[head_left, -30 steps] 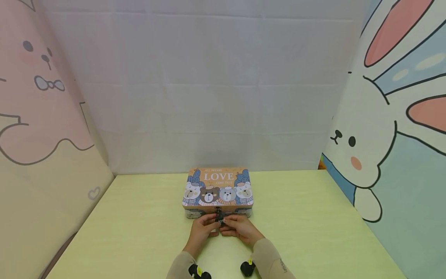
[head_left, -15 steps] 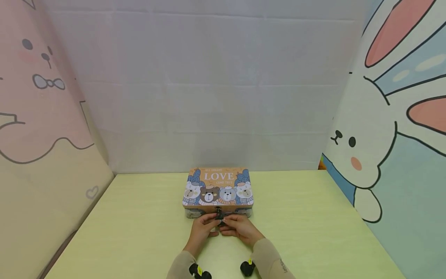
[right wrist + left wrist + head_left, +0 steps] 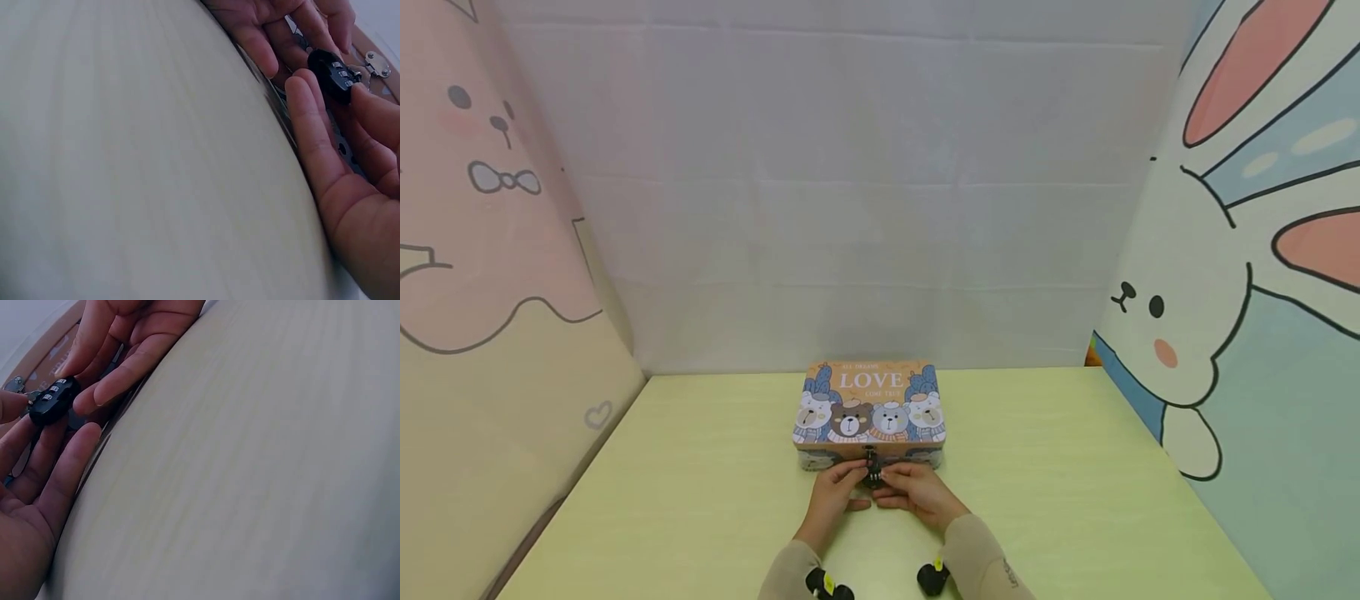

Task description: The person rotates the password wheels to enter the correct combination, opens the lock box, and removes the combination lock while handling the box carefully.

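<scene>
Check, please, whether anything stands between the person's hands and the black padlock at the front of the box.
Nothing visible stands in the way: the left hand and the right hand both hold the padlock directly, in front of the box.

Marks [image 3: 54, 389] on the black lock [image 3: 51, 407] look too tiny to read, the left hand [image 3: 833, 498] and right hand [image 3: 919, 493] cover some of the box [image 3: 871, 417], and sleeves [image 3: 983, 554] are cut off at six o'clock.

"ALL DREAMS", "LOVE", "COME TRUE" on box lid [image 3: 870, 402]
</scene>
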Motion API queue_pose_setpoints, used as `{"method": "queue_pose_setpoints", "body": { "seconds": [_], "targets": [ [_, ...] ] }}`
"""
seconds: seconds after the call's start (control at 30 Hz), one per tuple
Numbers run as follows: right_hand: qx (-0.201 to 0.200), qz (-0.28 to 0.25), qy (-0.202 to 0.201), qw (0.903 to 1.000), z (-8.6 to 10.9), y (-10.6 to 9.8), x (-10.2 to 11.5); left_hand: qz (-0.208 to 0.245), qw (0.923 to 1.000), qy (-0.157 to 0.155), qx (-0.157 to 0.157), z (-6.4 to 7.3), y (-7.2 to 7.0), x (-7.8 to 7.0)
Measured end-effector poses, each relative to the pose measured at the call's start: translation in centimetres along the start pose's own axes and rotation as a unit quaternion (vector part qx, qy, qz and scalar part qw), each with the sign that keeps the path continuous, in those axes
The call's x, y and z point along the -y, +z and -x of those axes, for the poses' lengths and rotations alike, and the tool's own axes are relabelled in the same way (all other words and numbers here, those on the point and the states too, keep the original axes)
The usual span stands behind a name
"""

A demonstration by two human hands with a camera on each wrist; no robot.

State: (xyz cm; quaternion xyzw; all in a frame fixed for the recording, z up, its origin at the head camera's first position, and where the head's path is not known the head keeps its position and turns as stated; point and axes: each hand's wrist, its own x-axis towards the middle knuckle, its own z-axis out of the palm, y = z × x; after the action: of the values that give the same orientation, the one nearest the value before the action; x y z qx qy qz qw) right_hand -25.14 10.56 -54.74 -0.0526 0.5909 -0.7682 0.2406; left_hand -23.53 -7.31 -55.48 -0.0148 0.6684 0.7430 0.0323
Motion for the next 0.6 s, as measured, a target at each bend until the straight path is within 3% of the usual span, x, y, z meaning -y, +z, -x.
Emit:
{"method": "queue_pose_setpoints", "body": {
  "seconds": [0.33,0.6],
  "targets": [
    [-0.005,-0.005,0.003,1.0000,0.14,0.21,0.15,0.013,0.9997,-0.003,0.021,0.22,-0.20,-0.07],
    [-0.003,-0.004,0.002,1.0000,0.18,0.13,0.16,0.012,0.9998,-0.010,0.012,0.23,-0.19,-0.08]
  ]
}}
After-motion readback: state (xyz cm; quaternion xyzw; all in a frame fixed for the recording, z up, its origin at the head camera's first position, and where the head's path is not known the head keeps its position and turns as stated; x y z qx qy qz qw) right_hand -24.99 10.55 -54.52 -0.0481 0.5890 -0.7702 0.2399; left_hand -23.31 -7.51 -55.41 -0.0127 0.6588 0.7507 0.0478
